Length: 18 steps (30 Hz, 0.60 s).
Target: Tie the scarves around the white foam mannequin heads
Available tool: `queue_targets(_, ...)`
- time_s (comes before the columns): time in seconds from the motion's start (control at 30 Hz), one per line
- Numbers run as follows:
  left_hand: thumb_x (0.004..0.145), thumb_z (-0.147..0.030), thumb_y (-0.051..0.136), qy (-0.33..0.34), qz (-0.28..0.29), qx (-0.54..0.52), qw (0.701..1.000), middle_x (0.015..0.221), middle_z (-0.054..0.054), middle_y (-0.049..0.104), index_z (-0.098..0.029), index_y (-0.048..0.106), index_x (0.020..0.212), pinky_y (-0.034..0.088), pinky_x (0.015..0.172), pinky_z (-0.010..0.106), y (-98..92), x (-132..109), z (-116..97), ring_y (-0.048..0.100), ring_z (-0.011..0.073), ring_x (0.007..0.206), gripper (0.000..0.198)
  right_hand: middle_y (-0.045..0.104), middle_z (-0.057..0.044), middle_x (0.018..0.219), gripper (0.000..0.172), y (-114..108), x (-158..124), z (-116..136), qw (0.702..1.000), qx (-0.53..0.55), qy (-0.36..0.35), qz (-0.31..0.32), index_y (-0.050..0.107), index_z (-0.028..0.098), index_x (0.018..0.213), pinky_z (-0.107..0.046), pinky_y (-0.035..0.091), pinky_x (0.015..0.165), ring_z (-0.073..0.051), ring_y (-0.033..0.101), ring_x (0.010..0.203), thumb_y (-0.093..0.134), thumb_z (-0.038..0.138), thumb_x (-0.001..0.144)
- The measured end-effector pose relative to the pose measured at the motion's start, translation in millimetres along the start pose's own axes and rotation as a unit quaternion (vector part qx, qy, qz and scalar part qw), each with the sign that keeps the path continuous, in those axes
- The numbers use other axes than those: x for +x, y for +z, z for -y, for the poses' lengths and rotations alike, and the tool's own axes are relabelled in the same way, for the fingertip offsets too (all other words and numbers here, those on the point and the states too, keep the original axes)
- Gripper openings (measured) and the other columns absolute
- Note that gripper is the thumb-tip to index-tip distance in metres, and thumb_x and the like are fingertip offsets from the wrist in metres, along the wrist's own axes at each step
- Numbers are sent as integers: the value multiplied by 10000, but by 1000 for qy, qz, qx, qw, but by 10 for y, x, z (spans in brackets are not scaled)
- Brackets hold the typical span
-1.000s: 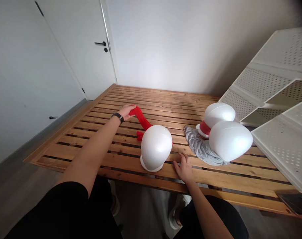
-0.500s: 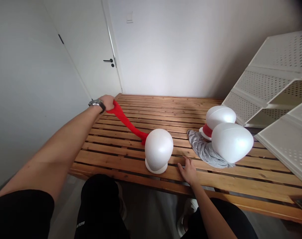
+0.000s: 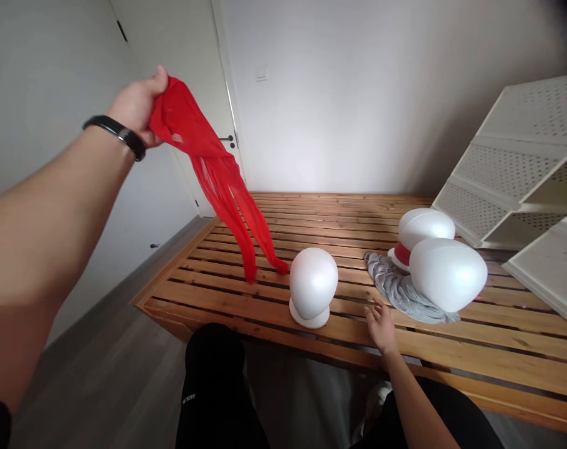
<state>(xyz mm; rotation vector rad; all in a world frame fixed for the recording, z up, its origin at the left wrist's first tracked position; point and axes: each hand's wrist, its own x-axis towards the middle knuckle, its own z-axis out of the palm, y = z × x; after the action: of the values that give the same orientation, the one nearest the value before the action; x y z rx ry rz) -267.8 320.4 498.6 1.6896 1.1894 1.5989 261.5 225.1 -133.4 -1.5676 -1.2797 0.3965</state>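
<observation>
Gripped in the left hand (image 3: 138,109), the red scarf (image 3: 204,134) slants down rightward, its long axis running toward the lone white head (image 3: 314,284), its blurred tails perhaps touching the slats (image 3: 246,306) just beside it, while the right hand (image 3: 381,325), nearer that head, holds nothing, fingers loosely spread.

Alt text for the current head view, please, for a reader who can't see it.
The person's left hand holds up a thin red cloth, its ends hanging beside a smooth white head-shaped form on a slatted wooden platform. The open right hand is between that form and two similar white forms by crumpled grey cloth.
</observation>
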Motion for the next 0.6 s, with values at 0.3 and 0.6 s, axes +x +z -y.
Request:
queue_targets(0.3,1001,-353,534,70,25,103,992,1087,19,590,-122,370,725,426,953,592,-299,-344,-1186,111,428,1535,395,610,-189,1309,555,-442,-268,972,992,108,-7,-62,577,187,1289,-520,559,919,-341,640,1171,606,573,891)
queue_targets(0.6,999,-421,610,-7,124,160,979,811,-2,568,-78,599,907,588,748,386,217,-1188,-1553,601,410,1278,355,646,-103,1250,386,-807,-473,3993,913,292,-273,78,574,254,1298,-542,515,1073,-281,643,1184,660,420,960)
